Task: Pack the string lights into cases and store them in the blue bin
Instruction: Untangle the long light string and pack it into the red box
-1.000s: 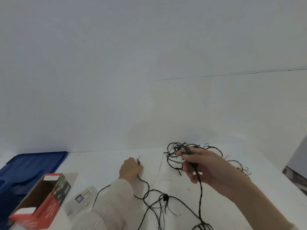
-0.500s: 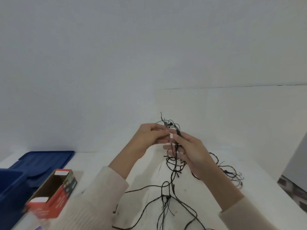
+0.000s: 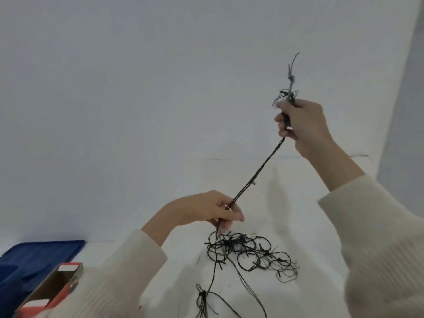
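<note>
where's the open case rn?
Head view, bottom left: the case lies on the table, just in front of the blue lid, beside the left sleeve.

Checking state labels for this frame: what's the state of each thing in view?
string lights: unpacked; one stretch taut between hands, rest tangled on table
case: open, lying on its side
blue bin: cut off at left edge, inside hidden
left hand: grips the strand low
right hand: grips the bundled end, held high
</note>
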Motion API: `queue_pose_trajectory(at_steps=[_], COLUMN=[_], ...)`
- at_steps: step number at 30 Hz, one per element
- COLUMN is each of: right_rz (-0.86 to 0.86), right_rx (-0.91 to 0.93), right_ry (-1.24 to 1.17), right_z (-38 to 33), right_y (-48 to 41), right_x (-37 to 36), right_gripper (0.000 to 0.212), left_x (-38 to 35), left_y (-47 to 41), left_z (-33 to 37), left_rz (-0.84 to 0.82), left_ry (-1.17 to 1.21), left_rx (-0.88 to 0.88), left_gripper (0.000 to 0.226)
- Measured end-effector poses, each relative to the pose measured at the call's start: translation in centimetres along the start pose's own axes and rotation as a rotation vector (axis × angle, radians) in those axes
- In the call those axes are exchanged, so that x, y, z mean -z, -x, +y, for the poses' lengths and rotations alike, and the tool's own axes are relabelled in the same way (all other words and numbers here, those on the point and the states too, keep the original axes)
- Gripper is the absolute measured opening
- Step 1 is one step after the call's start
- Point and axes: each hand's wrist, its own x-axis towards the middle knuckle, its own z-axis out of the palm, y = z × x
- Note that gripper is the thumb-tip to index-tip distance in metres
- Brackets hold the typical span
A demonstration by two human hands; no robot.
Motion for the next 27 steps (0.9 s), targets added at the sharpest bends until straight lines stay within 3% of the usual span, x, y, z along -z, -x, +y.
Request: queue_pose_trajectory(at_steps=[2,4,7,9,11,12,14,15,16,19,23,25,27], right_rz=[0.143,0.080,-0.398,-0.674,-0.730,-0.688,-0.636,-0.646,-0.658,-0.581,-0.353,-0.306,-0.395], right_rx=[0.112,0.093,-0.195,-0.294,-0.198,-0.161,-0.282,-0.340,-0.349,-0.218,-0.162,-0.179,-0.175], right_ry=[0.236,0.610,1.164,1.252,1.112,0.879,0.262,0.081,0.063,0.310,0.145,0.124,0.316], right_z=[-0.2,0.2,0.6,0.6,0.1,-0.5,-1.5,-1.9,-2.1,-1.7,-1.1,-0.6,0.0], right_y=[-1.7,-2.3,-0.9,0.5,1.6,2.0,2.5,2.8,3.1,3.1,1.7,1.1,1.2], right_x=[3.3,6.2,8.5,8.4,7.4,6.6,4.9,4.1,3.6,3.6,6.4,8.3,9.2], right_gripper=[0.012,0.014,0.013,0.018,0.028,0.033,0.044,0.049,0.050,0.029,0.022,0.022,0.023], left_x=[2.2,4.1,5.7,5.8,5.1,4.6,4.2,4.2,4.3,4.8,6.5,8.4,10.1], left_y=[0.9,1.8,2.4,2.0,0.9,0.2,-1.0,-1.5,-1.8,-1.2,2.1,4.0,5.1], left_z=[-1.1,-0.7,4.4,8.8,12.5,13.9,15.5,15.8,15.6,12.7,6.2,5.0,6.0], left_rz=[-0.051,0.073,0.306,0.318,0.287,0.276,0.283,0.295,0.311,0.335,0.165,0.208,0.341], left_ry=[-0.220,-0.249,0.063,-0.001,-0.203,-0.289,-0.390,-0.401,-0.386,-0.256,-0.182,-0.152,-0.001], left_rx=[0.155,0.165,-0.051,-0.114,-0.111,-0.098,-0.075,-0.066,-0.062,-0.055,0.085,0.095,-0.020], left_gripper=[0.012,0.018,0.023,0.024,0.024,0.024,0.024,0.023,0.023,0.025,0.015,0.017,0.017])
